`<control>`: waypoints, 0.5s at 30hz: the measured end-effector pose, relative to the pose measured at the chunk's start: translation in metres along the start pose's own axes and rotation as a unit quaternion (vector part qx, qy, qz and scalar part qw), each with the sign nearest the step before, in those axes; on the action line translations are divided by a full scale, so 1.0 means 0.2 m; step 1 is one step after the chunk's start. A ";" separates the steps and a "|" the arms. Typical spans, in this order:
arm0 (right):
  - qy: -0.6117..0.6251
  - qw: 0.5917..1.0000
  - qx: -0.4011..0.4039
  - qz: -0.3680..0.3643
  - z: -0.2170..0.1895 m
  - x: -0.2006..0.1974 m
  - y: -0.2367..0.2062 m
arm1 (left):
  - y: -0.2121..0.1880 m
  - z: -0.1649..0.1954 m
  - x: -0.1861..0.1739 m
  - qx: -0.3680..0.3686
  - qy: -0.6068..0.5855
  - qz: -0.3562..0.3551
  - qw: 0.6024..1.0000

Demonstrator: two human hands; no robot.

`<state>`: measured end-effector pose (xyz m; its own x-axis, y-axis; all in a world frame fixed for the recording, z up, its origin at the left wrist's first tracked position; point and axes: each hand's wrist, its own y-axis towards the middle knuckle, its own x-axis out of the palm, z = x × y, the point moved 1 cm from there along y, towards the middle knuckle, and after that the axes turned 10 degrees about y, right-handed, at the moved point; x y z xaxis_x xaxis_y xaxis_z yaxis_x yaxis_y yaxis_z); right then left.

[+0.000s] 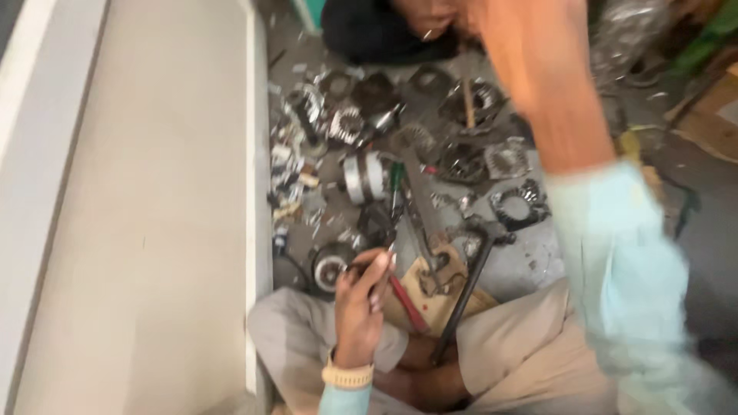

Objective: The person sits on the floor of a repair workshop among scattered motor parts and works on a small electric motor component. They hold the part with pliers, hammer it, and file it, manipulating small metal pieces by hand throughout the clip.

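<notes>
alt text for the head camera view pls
A seated person's left hand grips a red-handled tool over their lap, while the blurred right arm is raised. Metal motor parts litter the floor ahead.

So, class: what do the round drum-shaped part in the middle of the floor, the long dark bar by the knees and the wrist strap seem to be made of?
Drum-shaped part: probably bare metal; its bands shine silvery.
Long dark bar: likely steel or iron, dull black, straight and thin.
Wrist strap on the left hand: looks like matte tan rubber or plastic; blur leaves this open.
</notes>
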<state>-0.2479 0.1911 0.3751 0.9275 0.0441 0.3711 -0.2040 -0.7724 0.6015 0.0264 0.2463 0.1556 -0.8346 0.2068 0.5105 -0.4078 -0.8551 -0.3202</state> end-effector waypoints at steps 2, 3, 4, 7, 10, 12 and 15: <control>0.013 0.999 0.050 -0.012 0.11 0.09 -0.19 | 0.02 0.01 0.01 -0.007 0.000 0.006 1.000; 0.026 0.997 0.075 -0.010 0.18 0.10 -0.34 | 0.04 0.01 0.03 -0.008 -0.011 0.000 1.000; 0.035 0.993 0.107 0.044 0.27 0.08 -0.47 | 0.05 0.01 0.06 -0.014 -0.023 -0.004 1.000; 0.030 0.977 0.194 0.081 0.60 -0.08 -0.85 | 0.08 0.02 0.13 0.008 -0.038 -0.026 0.999; 0.148 0.957 0.241 0.064 0.80 -0.18 -1.02 | 0.10 0.01 0.17 -0.004 -0.048 -0.025 0.999; 0.200 0.949 0.242 0.040 0.82 -0.19 -1.02 | 0.13 0.00 0.18 -0.013 -0.066 -0.045 0.997; 0.153 0.958 0.241 0.031 0.78 -0.18 -0.99 | 0.15 -0.03 0.19 -0.020 -0.057 -0.059 0.996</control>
<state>-0.1921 0.2434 0.1329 0.7674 0.1152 0.6307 -0.0194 -0.9791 0.2025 -0.0190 0.2307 0.1606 -0.7337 0.2472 0.6329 -0.5169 -0.8077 -0.2838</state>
